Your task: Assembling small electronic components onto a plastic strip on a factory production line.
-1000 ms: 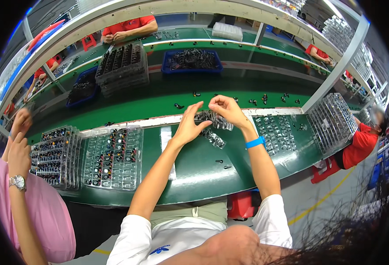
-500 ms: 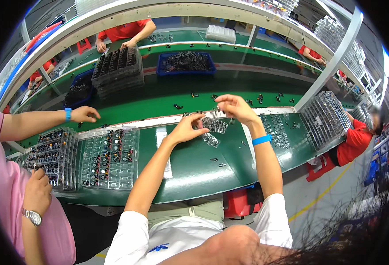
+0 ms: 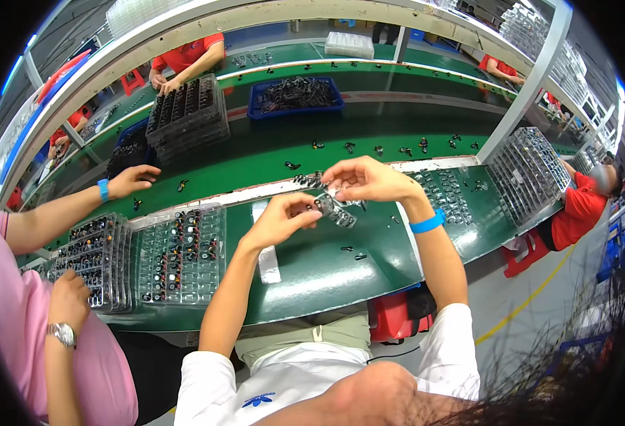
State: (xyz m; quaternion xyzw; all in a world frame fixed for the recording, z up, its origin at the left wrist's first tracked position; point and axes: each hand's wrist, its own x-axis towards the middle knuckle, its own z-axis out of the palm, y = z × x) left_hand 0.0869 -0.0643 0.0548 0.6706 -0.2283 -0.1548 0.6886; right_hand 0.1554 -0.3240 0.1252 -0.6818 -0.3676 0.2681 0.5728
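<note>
Above the green bench (image 3: 305, 273), my left hand (image 3: 284, 219) is closed, its thumb and fingers pinched at a small part too blurred to name. My right hand (image 3: 373, 181) is beside it, thumb and fingertips brought together over a small piece that I cannot make out. Just under and between my fingertips lies a cluster of small clear-and-dark parts (image 3: 342, 216). More small dark parts (image 3: 311, 179) sit behind my fingers at the bench's far edge. A few loose black pieces (image 3: 359, 256) lie nearer to me.
A pink-sleeved co-worker's hand (image 3: 132, 182) reaches over the belt at left, beside filled clear trays (image 3: 182, 255). Small dark parts (image 3: 424, 145) dot the green belt (image 3: 256, 167). A blue bin (image 3: 295, 112) stands beyond. Stacked trays (image 3: 528, 174) and a metal post (image 3: 525, 92) are at right.
My right hand has come down and left, closer to my left hand. The left hand has curled in more. Parts on the belt have shifted, and the whole view has turned slightly.
</note>
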